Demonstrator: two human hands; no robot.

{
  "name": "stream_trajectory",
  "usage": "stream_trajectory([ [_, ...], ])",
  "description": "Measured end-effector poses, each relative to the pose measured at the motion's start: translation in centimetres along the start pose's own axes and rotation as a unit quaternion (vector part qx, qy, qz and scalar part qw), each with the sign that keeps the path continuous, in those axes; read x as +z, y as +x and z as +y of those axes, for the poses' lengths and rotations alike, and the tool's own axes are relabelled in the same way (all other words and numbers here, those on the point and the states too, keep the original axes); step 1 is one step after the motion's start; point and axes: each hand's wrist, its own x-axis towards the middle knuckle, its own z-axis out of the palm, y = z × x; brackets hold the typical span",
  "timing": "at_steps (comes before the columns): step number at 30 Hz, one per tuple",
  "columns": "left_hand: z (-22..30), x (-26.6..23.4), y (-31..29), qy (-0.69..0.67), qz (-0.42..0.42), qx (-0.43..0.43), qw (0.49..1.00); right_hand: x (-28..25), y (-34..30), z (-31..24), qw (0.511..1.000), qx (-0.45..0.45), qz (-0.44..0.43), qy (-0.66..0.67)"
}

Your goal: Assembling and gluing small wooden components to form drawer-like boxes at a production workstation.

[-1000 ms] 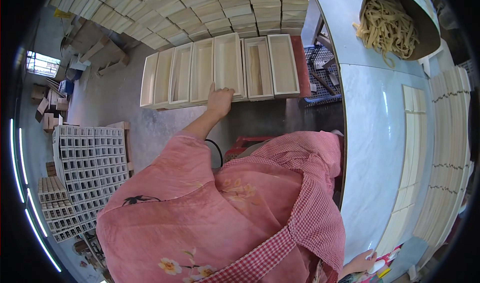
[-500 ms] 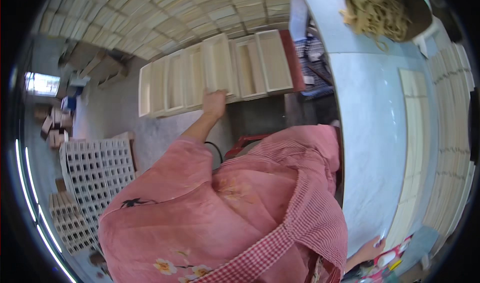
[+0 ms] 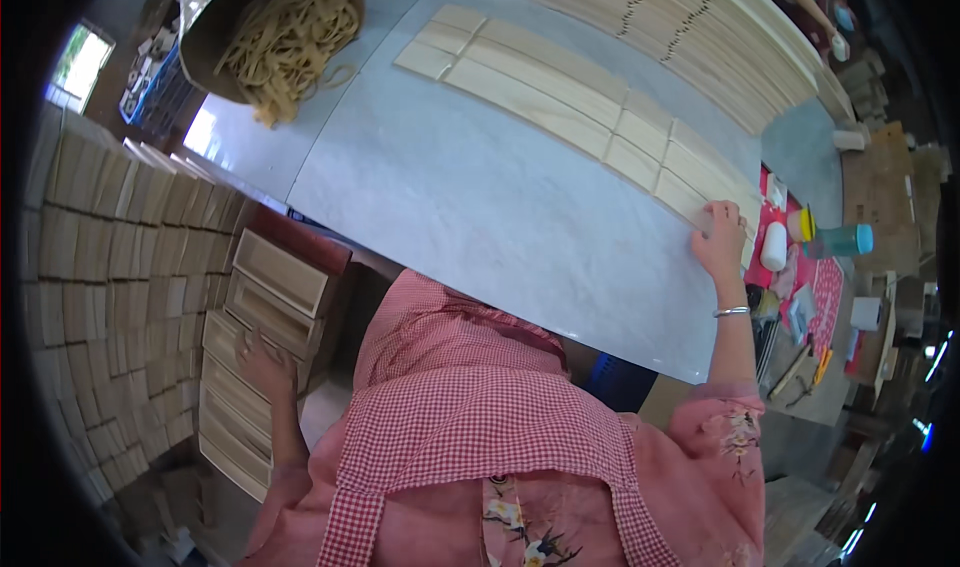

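Observation:
My left hand [image 3: 266, 369] reaches down at the left with fingers apart, touching a row of shallow wooden trays [image 3: 234, 407]. The trays are pale, rectangular and set side by side, below the tabletop. My right hand [image 3: 722, 245], with a silver bangle at the wrist, rests at the near right end of a long double row of thin pale wooden boards [image 3: 560, 92]. Its thumb and bent fingers are spread over the boards' end, and no separate object shows in it. The boards lie flat on the light marbled table [image 3: 480, 197], with narrow gaps across the row.
A round container [image 3: 215, 27] of tan rubber bands tips open at the table's far left. Stacked wooden pieces [image 3: 110, 307] form a wall at left; more boards [image 3: 700, 47] stand along the far side. A white bottle [image 3: 774, 247] and teal-lidded jar [image 3: 840, 241] stand at right.
My view has swung from the trays toward the table, bringing both arms plainly into sight. My left hand is still at the trays, and my right hand is still by the boards' end.

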Motion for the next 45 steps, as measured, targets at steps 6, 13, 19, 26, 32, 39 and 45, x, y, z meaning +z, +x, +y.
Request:
stream_trajectory([
  [6, 13.1, -4.3, 11.0, -0.113, 0.120, 0.186, 0.969, -1.6, -1.2, 1.6, 0.990, -0.028, -0.134, 0.026],
  [13, 28.9, -2.8, 27.4, -0.120, 0.170, 0.385, 0.899, -5.0, -0.9, -0.7, 0.996, -0.059, -0.041, 0.046],
  [19, 36.0, -5.0, 30.8, -0.082, 0.062, 0.453, 0.886, -7.8, -1.0, 1.4, 0.996, -0.050, -0.026, 0.069],
  [26, 37.4, -6.9, 26.9, -0.024, -0.100, 0.509, 0.854, -9.9, -2.1, -1.3, 0.995, -0.073, 0.058, 0.041],
  [32, 37.7, -7.4, 22.5, -0.046, -0.103, 0.504, 0.856, -7.2, -2.3, -5.8, 0.999, 0.038, 0.024, -0.005],
  [39, 38.1, -5.8, 21.7, 0.013, -0.079, 0.478, 0.875, -6.0, -4.2, -11.9, 0.988, 0.069, -0.030, 0.138],
  [45, 42.0, -6.4, 20.5, 0.014, -0.089, 0.480, 0.873, -4.5, -6.0, -17.6, 0.968, 0.086, 0.047, 0.233],
])
